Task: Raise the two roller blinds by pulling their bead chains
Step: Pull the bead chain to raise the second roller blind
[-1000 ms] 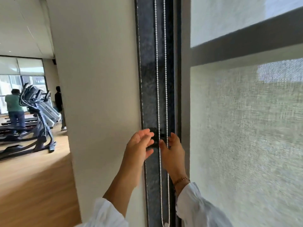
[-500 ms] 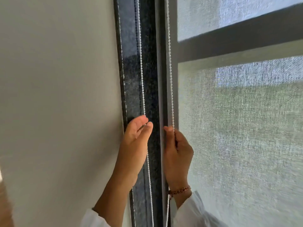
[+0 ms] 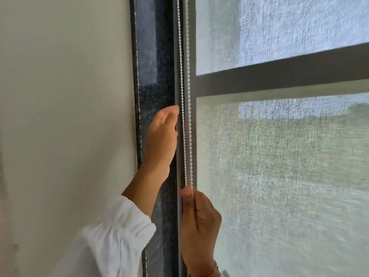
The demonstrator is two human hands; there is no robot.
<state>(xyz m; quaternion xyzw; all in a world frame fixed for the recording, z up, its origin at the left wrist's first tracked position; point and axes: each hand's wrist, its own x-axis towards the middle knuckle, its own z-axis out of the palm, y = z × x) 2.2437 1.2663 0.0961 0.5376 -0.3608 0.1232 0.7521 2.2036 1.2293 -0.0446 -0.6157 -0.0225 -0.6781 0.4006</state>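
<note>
A white bead chain (image 3: 184, 80) hangs as two close strands down the dark window frame (image 3: 157, 76), left of the grey roller blind (image 3: 279, 166). My right hand (image 3: 199, 220) is low and pinches the chain between thumb and fingers. My left hand (image 3: 163, 134) is higher, beside the chain's left strand, fingers curled and loosely apart; it touches the strand at most and does not grip it. The blind hangs down over the window pane, with a dark horizontal bar (image 3: 279, 70) showing through it.
A plain cream wall (image 3: 65, 116) fills the left side, right up against the window frame. White sleeves cover both of my forearms near the bottom of the view.
My right hand has gone down along the chain with the strand in its pinch. My left hand has let go and sits higher. The view has swung closer to the window.
</note>
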